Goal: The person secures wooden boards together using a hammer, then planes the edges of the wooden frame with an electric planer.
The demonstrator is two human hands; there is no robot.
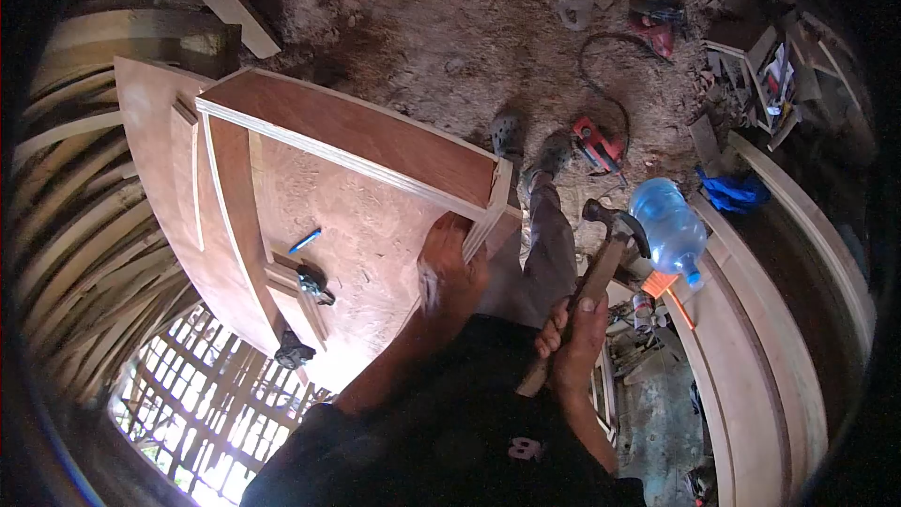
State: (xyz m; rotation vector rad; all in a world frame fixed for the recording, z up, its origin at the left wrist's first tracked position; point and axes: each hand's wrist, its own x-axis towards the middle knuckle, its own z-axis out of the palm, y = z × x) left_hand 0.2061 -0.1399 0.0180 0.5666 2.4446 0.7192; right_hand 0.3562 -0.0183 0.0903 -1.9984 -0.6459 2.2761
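My right hand (574, 336) is wrapped around the wooden handle of a claw hammer (608, 258), its metal head pointing up and away from me. At the near corner of an open plywood frame (347, 127), my left hand (449, 268) grips the edge, with the fingers partly hidden behind the wood. The frame rests on a large plywood panel (361, 225). On that panel lie a blue pen (305, 240) and a small black object (315, 284) whose kind I cannot make out. The hammer head is apart from the frame.
A big blue water bottle (668, 230) and an orange brush (664, 289) are at the right, beside long curved boards (751, 319). Red corded power tools (599, 145) lie on the dirt floor near my feet. Curved wooden strips (84, 197) line the left.
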